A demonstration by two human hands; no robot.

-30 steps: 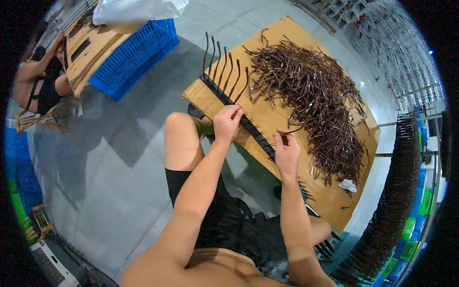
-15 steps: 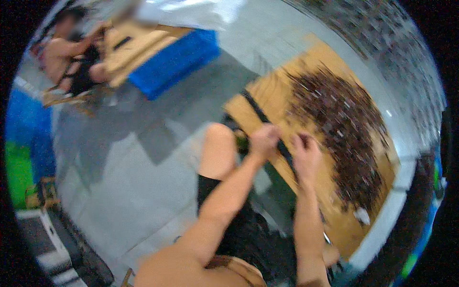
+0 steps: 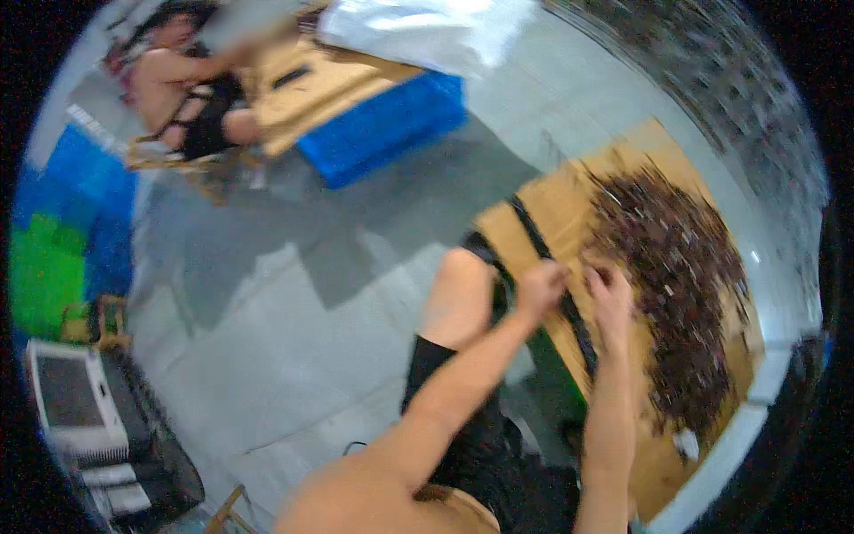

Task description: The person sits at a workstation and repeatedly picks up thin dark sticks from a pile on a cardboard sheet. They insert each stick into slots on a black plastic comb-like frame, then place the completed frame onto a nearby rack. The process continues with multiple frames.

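My left hand [image 3: 541,289] is over the near left part of a tan board [image 3: 553,205], next to a long black strip [image 3: 532,230] that crosses it. Its fingers are closed in a pinch, and whatever they hold is too small to make out. Close by on the right, a small gap away, my right hand [image 3: 614,298] has its fingers curled in as well. Any item in it is hidden by blur. A wide heap of thin dark brown pieces [image 3: 680,276] covers the board's right side, just beyond my right hand.
A small white scrap [image 3: 685,445] lies by the heap's near end. Far left, another person [image 3: 173,84] sits at a tan table with a blue side panel [image 3: 387,129]. A white sheet [image 3: 427,31] lies beyond it. A black crate [image 3: 169,454] stands at lower left.
The whole view has swung, so the board, heap and other table appear farther right and lower. Both hands stay close together over the board, fingers still curled.
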